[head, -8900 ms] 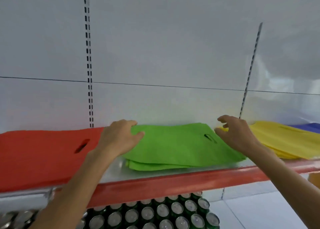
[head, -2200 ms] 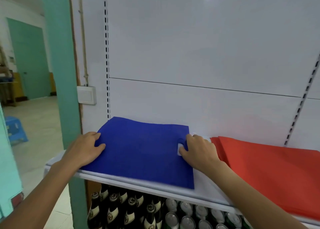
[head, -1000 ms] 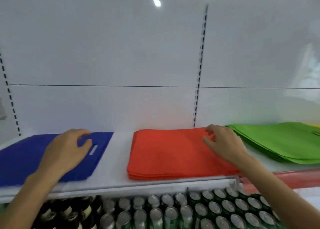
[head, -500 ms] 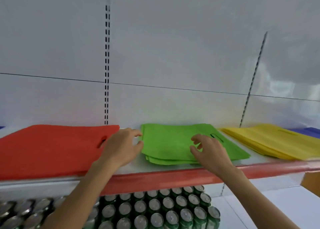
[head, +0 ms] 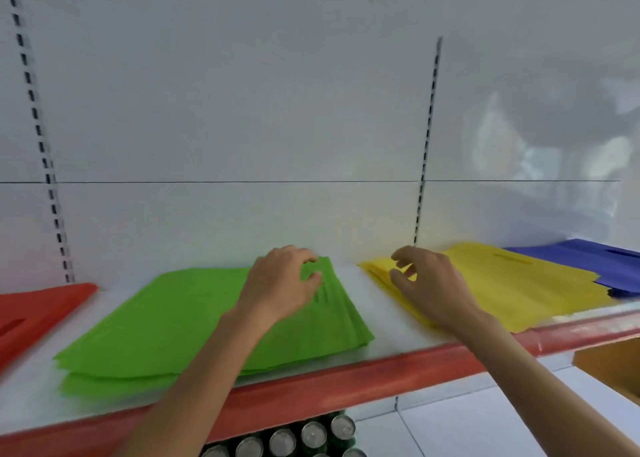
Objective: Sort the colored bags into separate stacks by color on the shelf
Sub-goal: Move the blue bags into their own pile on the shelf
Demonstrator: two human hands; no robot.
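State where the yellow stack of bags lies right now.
In the head view the yellow stack lies right of centre on the shelf, between the green stack and the blue bags.

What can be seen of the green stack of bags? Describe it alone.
The green stack of bags is lime, thin and cloth-like: several layers with uneven edges, a handle slot near the right edge. It lies on the white shelf between the red stack and the yellow stack, touching neither. The left hand rests on its far right corner; whether it pinches is unclear.
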